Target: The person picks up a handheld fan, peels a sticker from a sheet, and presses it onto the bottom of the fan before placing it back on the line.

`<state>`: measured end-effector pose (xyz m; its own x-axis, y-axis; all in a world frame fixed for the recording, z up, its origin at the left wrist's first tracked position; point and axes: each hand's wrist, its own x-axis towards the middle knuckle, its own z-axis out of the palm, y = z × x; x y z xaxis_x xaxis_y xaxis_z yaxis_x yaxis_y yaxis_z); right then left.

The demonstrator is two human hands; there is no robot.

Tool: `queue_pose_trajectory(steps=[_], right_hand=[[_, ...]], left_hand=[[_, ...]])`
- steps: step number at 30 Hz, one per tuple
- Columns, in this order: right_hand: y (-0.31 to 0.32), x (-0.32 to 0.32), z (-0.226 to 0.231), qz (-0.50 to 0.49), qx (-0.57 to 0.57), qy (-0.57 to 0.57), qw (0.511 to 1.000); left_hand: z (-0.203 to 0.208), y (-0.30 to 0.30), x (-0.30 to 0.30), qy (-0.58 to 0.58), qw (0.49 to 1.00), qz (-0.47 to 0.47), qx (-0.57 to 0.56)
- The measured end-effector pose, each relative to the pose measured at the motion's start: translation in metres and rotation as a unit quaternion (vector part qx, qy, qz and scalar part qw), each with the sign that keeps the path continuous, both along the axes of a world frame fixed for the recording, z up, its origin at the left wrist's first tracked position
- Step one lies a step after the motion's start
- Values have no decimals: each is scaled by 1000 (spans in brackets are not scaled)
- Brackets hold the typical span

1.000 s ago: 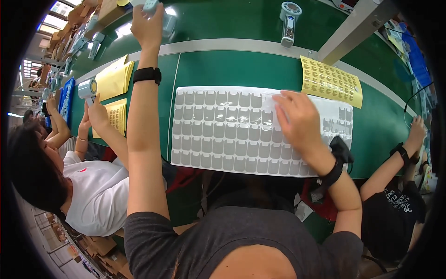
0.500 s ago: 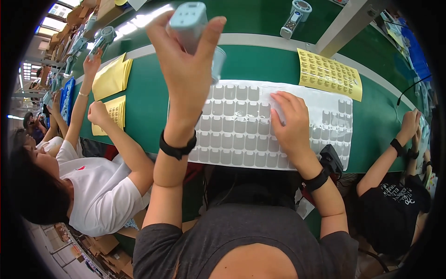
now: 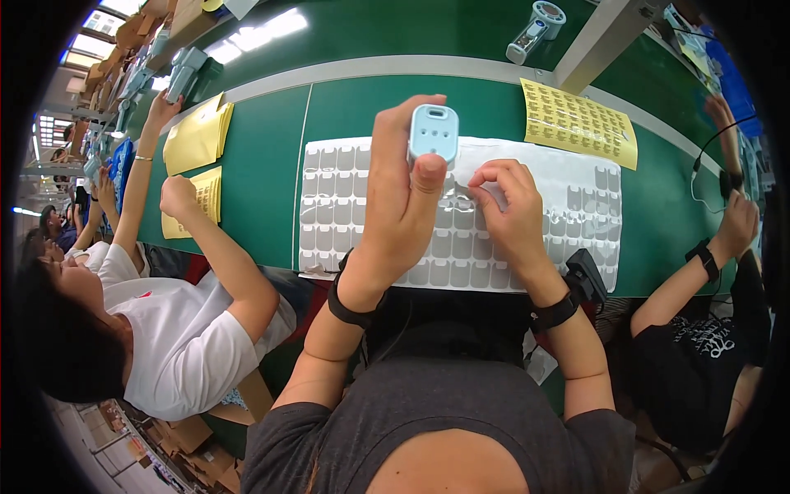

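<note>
My left hand (image 3: pixel 399 189) is closed around a light-blue handheld device (image 3: pixel 434 136). Its end face, with a slot and several small holes, points up at me; the rest is hidden behind the hand. Below it lies a white sheet (image 3: pixel 527 156) with rows of grey, rounded-rectangle stickers (image 3: pixel 440 274). The right hand (image 3: pixel 512 202) rests over the middle of this sheet, thumb and forefinger pinched together at the edge of a glossy sticker, which is mostly hidden by the fingers. Both wrists wear black bands.
A yellow label sheet (image 3: pixel 576 123) lies behind on the right, more yellow sheets (image 3: pixel 197 136) on the left. Another light-blue device (image 3: pixel 535 33) stands beyond the bench rail, near a metal post (image 3: pixel 613 41). Co-workers sit at left (image 3: pixel 181 329) and right (image 3: pixel 699 354).
My left hand has come down and to the right with the device, turning its end face toward me. My right hand's fingers have drawn together into a pinch, shifting slightly left.
</note>
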<state>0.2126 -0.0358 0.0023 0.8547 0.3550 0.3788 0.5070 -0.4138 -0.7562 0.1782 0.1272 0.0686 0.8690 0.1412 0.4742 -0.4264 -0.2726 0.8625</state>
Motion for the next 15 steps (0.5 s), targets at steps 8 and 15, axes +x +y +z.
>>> queue_pose_trajectory(steps=[8,15], right_hand=[[-27,10,33,51,350,342,871],[-36,6,109,127,370,403,827]], left_hand=[[-8,-13,-2,23,998,-65,-14],[-13,-16,1,-40,992,-115,17]])
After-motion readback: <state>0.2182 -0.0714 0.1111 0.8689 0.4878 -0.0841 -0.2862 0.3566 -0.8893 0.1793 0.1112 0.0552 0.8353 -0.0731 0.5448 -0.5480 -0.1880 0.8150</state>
